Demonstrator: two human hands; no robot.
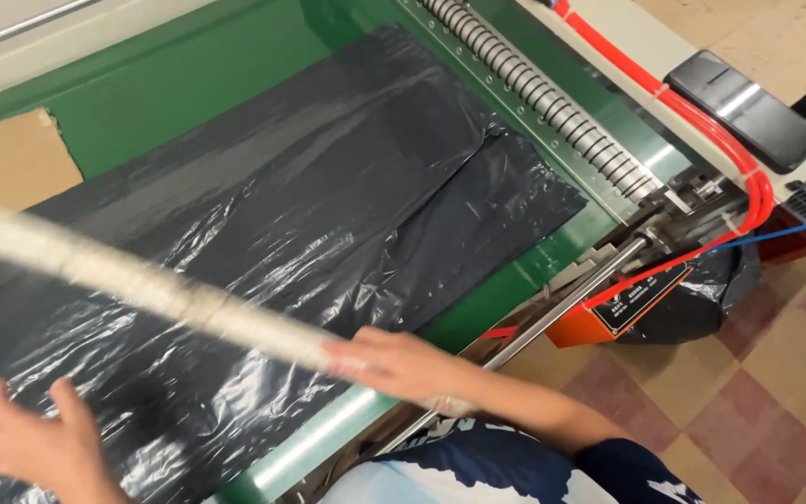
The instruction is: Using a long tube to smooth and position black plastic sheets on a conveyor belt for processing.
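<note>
Black plastic sheeting (pixel 263 233) lies glossy and crinkled across the green machine bed (pixel 188 84); it looks thin, light and slippery, so press it flat rather than pinch it. Your left hand (pixel 30 443) rests open on its near edge; your right hand (pixel 394 359) is clamped on a pale, cloth-wrapped stick (pixel 142 285), stiff and rough enough to hold firmly near its end.

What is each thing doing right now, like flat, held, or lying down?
black plastic sheets: spread flat, overlapping, wrinkled
pale wrapped stick: held up, blurred
right hand: gripping the stick
left hand: open, on the plastic
green table: mostly covered
cardboard piece: lying flat
</note>
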